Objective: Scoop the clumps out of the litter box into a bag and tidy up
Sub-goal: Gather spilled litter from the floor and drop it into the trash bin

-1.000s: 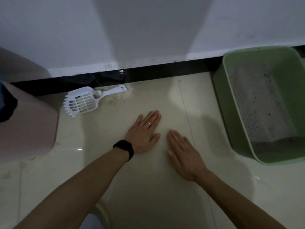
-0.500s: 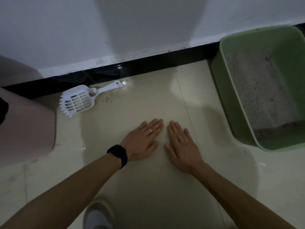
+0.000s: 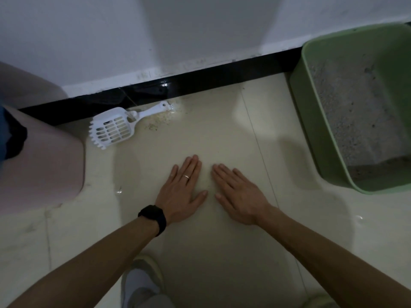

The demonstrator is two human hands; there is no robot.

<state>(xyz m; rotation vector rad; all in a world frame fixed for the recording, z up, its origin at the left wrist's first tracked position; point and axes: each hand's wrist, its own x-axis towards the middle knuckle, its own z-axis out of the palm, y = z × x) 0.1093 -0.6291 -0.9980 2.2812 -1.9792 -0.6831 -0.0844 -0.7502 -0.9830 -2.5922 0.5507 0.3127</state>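
Sitting far right, one corner by the black skirting: litter box, green plastic, rectangular, rounded corners, holding grey granular litter heaped unevenly. Scoop: white, slotted, toothed edge, flat on the floor beside the skirting, stray grains near its handle. Glossy cream tiles lie open between scoop and box. Left hand, right hand: palms flat on the tiles, fingers straight, holding nothing, close together. Pink bin: smooth, left edge.

Dim, greyish light throughout. A broad soft shadow falls on the wall at upper centre, and small glints mark the glossy floor. Straight lines bow toward the frame edges.
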